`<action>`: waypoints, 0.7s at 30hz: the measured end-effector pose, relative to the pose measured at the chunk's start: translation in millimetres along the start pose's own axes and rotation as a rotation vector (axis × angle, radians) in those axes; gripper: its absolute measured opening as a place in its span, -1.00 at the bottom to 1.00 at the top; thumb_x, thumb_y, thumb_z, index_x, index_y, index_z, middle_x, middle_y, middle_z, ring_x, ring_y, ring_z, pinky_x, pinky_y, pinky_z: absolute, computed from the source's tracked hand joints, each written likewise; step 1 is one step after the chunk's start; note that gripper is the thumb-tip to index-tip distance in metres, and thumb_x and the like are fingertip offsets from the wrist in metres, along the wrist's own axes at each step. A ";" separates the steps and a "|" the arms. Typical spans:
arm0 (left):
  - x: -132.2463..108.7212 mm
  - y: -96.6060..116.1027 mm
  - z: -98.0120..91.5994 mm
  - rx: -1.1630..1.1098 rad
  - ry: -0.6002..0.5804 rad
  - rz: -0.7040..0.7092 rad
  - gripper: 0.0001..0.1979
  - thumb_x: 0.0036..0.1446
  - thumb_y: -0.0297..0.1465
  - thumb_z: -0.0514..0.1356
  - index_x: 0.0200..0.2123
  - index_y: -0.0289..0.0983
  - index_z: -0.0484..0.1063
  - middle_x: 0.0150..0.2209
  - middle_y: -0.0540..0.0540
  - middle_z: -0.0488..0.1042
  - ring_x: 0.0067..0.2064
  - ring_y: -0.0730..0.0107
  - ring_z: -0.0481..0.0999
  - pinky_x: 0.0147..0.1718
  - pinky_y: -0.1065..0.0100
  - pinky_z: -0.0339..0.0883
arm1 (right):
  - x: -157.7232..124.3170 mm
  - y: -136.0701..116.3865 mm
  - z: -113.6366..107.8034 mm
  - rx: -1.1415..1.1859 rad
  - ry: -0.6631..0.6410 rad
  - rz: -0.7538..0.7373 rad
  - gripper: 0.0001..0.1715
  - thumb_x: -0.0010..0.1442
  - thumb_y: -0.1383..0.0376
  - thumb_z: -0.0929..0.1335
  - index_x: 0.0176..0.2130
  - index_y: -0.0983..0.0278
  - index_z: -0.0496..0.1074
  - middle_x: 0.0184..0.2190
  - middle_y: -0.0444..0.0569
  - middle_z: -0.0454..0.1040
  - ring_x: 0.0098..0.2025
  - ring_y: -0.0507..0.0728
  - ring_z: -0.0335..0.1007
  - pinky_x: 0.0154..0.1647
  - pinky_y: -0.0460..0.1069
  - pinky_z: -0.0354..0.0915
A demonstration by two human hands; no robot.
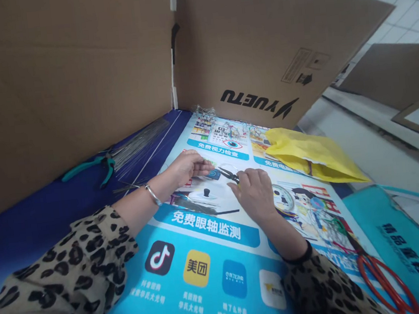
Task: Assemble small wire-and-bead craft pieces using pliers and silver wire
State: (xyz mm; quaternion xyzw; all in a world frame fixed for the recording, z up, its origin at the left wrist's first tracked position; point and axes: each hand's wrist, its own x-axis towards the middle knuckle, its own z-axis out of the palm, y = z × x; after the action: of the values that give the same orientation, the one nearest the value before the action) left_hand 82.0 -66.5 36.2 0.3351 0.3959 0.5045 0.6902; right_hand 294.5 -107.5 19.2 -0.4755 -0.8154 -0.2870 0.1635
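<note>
As pliers are gripped by the closed right hand above the poster, the left hand is held half-curled near their tips, its hold unclear; it could be nipped if the pliers slipped

A yellow bag lies near a cardboard panel lettered "YUETU".

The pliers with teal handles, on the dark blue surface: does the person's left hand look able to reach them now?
Probably yes: the teal-handled pliers lie left of the left hand, with nothing visibly covering their handles, though that hand seems busy near the black pliers.
</note>
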 end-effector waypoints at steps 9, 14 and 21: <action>-3.6 -3.7 5.0 -0.002 -0.038 -0.080 -0.91 -0.03 -0.61 0.09 -0.50 -0.35 0.26 -0.51 -0.17 0.51 -0.48 0.31 0.55 -0.46 0.32 0.43 | -1.8 1.7 -0.4 -0.017 -0.019 -0.086 -0.57 0.23 0.06 0.16 -0.08 0.26 0.36 -0.21 0.13 0.32 -0.12 0.27 0.08 -0.15 0.11 0.00; -7.7 -2.7 9.0 -0.009 -0.021 -0.120 -0.89 -0.04 -0.61 0.10 -0.52 -0.34 0.25 -0.55 -0.13 0.51 -0.54 0.40 0.51 -0.52 0.40 0.42 | -3.1 3.6 0.7 -0.007 -0.022 -0.131 -0.56 0.24 0.06 0.15 -0.06 0.24 0.35 -0.19 0.13 0.32 -0.12 0.27 0.09 -0.14 0.11 0.00; -5.1 -6.3 7.2 0.021 -0.016 -0.141 -0.90 -0.06 -0.57 0.15 -0.52 -0.33 0.26 -0.54 -0.12 0.50 -0.54 0.44 0.49 -0.48 0.38 0.42 | -2.3 5.1 0.0 0.036 -0.032 -0.146 -0.57 0.25 0.07 0.14 -0.07 0.24 0.36 -0.23 0.11 0.35 -0.14 0.25 0.10 -0.15 0.10 0.00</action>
State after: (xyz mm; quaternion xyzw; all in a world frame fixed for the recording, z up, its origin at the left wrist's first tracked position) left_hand 90.2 -73.6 35.2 0.3178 0.4181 0.4478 0.7236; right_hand 300.1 -107.1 19.7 -0.4164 -0.8554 -0.2756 0.1376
